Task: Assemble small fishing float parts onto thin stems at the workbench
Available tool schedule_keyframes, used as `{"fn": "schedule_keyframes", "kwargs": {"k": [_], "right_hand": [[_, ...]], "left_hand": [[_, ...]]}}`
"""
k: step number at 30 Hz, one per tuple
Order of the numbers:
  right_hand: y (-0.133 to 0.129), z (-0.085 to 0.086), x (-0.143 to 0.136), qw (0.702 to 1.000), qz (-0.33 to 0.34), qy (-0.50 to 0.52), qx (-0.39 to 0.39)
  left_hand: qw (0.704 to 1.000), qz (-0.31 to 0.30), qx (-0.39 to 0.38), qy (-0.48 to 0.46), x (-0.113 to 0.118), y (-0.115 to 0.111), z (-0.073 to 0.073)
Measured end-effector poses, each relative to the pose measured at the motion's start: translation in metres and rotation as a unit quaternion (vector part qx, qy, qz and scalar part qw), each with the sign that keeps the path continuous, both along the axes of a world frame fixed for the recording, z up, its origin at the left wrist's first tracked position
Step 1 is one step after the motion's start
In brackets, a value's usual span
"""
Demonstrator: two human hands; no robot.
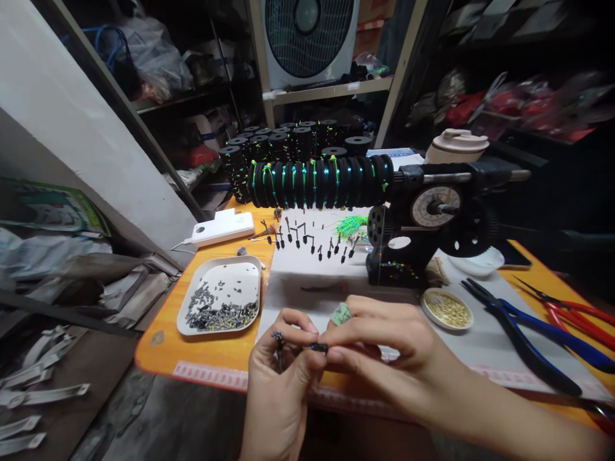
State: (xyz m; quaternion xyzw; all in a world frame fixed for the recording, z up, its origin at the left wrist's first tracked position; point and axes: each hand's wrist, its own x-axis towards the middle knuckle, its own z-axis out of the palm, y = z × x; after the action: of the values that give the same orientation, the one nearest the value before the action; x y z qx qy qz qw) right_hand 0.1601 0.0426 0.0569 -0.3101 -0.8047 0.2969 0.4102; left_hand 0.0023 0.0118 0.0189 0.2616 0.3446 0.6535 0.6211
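My left hand [288, 368] and my right hand [384, 333] meet over the table's front edge, fingertips pinched together. Between them is a small black cylindrical piece [319, 347], which both hands grip. A thin dark piece with a knobbly head [277, 336] also sticks up from the curled fingers of my left hand; its lower part is partly hidden. Green wrap [341, 314] covers a finger of my right hand. Beyond them, a black bench device [403, 256] carries a ribbed black roller [319, 182] wound with green and blue threads. Small black weights [298, 242] hang beneath it.
A white tray [182, 323] of small grey and black pieces stands left. On the right are a dish of gold bits [448, 309], blue-handled pliers [523, 333] and red-handled pliers [571, 317]. A white power strip [223, 228], black spools [302, 141] and a lidded cup [456, 146] stand farther back.
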Motion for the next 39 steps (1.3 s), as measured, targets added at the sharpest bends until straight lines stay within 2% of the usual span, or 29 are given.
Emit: {"fn": "schedule_keyframes", "kwargs": {"k": [5, 10, 13, 16, 18, 21, 23, 27, 31, 34, 36, 39], "right_hand": [[0.001, -0.001, 0.002, 1.000, 0.013, 0.002, -0.002], [0.003, 0.004, 0.003, 0.998, 0.021, 0.010, -0.066], [0.002, 0.006, 0.004, 0.998, 0.007, 0.000, -0.070], [0.002, 0.005, 0.005, 1.000, -0.003, -0.012, -0.013], [0.003, 0.003, 0.005, 0.999, -0.003, -0.017, 0.030], [0.004, -0.001, 0.003, 0.995, 0.009, -0.041, 0.085], [0.005, -0.003, 0.003, 0.985, 0.011, -0.076, 0.155], [0.010, 0.002, 0.009, 0.934, -0.018, -0.148, 0.326], [0.016, 0.008, 0.017, 0.896, -0.016, -0.164, 0.412], [0.017, 0.007, 0.019, 0.879, -0.018, -0.172, 0.444], [0.014, 0.006, 0.019, 0.891, -0.022, -0.168, 0.421], [0.009, 0.008, 0.020, 0.916, -0.033, -0.154, 0.369]], "left_hand": [[0.999, 0.008, -0.031, -0.005, 0.004, -0.002, 0.009], [0.998, 0.001, 0.013, 0.068, 0.002, -0.004, 0.008], [0.993, 0.020, 0.043, 0.112, 0.002, -0.005, 0.007], [0.992, 0.056, 0.067, 0.088, 0.004, -0.005, 0.009], [0.995, 0.056, 0.068, 0.054, 0.004, -0.005, 0.012], [0.998, 0.005, 0.057, 0.013, 0.003, -0.004, 0.014], [0.998, -0.024, 0.057, 0.013, 0.001, -0.004, 0.012], [0.994, -0.015, 0.037, 0.097, -0.003, -0.004, 0.006], [0.974, -0.067, -0.030, 0.214, -0.010, -0.001, 0.011], [0.940, -0.105, 0.018, 0.324, -0.016, 0.000, 0.021], [0.921, -0.106, 0.080, 0.366, -0.017, -0.001, 0.026], [0.929, -0.082, 0.133, 0.336, -0.014, -0.009, 0.024]]}}
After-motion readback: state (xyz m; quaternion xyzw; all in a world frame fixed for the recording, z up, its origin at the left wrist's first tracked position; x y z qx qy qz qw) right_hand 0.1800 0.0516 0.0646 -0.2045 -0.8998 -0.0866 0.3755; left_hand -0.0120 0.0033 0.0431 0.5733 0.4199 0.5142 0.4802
